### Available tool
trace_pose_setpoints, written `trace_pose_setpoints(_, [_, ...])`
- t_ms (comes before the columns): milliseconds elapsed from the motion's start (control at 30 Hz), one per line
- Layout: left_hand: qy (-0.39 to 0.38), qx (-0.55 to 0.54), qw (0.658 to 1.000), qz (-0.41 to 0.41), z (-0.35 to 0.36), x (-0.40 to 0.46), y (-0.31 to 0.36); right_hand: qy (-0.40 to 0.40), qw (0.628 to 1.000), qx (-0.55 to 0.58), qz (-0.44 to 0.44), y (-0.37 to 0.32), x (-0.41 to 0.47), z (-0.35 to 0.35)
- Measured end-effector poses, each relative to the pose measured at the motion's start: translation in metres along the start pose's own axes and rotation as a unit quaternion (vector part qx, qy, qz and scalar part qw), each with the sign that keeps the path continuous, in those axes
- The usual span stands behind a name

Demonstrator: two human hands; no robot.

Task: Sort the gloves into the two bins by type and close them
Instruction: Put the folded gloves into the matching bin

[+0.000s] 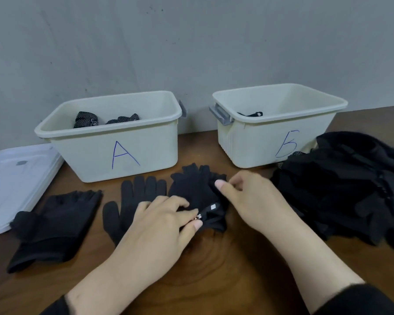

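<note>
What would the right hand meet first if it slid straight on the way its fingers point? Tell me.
The right hand points left-forward and already pinches the black glove. Past that, it would probably meet the front wall of bin A, though depth is uncertain.

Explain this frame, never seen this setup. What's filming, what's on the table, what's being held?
No machine here: a person's bare hands, filmed by a camera on their head looking down. On the wooden table stand two open bins, bin A and bin B, each with some dark gloves inside. Clear lids lie far left. Loose black gloves lie in front, and a glove pile sits right. The left hand and right hand both pinch one black glove.
</note>
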State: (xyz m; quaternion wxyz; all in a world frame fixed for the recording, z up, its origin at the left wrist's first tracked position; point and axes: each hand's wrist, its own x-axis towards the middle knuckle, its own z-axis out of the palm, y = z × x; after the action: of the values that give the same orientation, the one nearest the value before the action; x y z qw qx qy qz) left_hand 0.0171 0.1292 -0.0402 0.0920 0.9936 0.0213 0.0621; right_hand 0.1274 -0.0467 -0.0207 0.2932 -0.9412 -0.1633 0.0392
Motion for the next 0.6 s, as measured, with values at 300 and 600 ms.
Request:
trace_pose_setpoints(300, [-0.046, 0.020, 0.999, -0.007, 0.000, 0.002, 0.011, -0.080, 0.996, 0.025, -0.007, -0.010, -0.011, 0.003])
trace_pose_setpoints(600, [-0.065, 0.026, 0.997, -0.019, -0.002, 0.001, 0.016, -0.044, 0.986, 0.158, -0.036, -0.012, -0.010, 0.018])
